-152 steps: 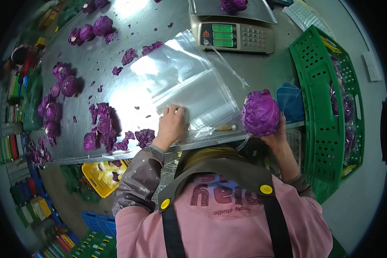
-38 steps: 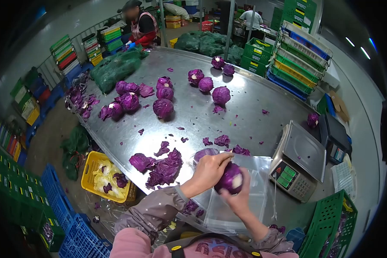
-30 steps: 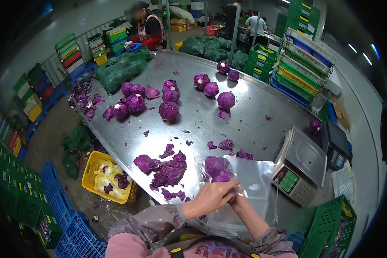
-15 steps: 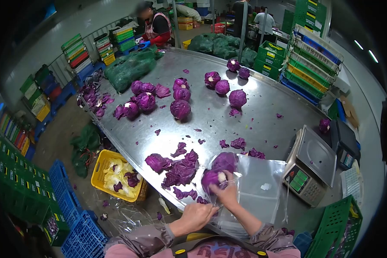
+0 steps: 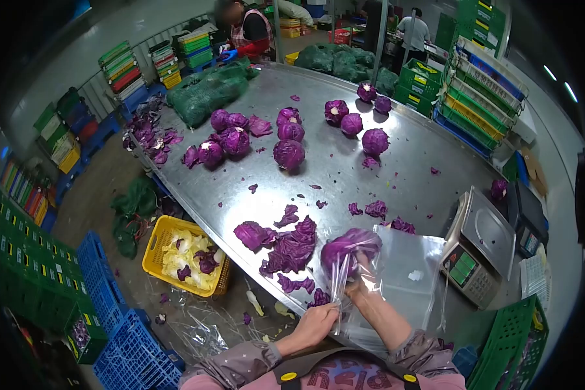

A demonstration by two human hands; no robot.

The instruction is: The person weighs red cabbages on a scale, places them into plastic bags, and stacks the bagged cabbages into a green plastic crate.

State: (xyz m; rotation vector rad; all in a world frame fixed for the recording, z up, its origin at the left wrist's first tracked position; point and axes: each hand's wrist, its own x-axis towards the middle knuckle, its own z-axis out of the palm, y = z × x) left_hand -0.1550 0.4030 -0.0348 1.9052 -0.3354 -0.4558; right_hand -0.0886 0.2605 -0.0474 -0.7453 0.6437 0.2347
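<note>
A red cabbage (image 5: 348, 248) sits inside a clear plastic bag (image 5: 339, 286) at the near edge of the steel table (image 5: 344, 175). My right hand (image 5: 359, 281) grips the bag just below the cabbage. My left hand (image 5: 316, 323) pinches the bag's loose open end, lower down near my body. A stack of flat clear bags (image 5: 406, 273) lies on the table to the right of the hands.
A scale (image 5: 481, 250) stands to the right, loose purple leaves (image 5: 286, 244) to the left, several cabbages (image 5: 289, 153) farther back. A yellow basket (image 5: 185, 257) of scraps and blue crates (image 5: 127, 344) are on the floor. A green crate (image 5: 513, 344) stands at the right. A co-worker (image 5: 247, 32) stands at the far end.
The cabbage went from my bare right hand into a clear bag. Since half a second ago my left hand has taken the bag's open end and drawn it toward me.
</note>
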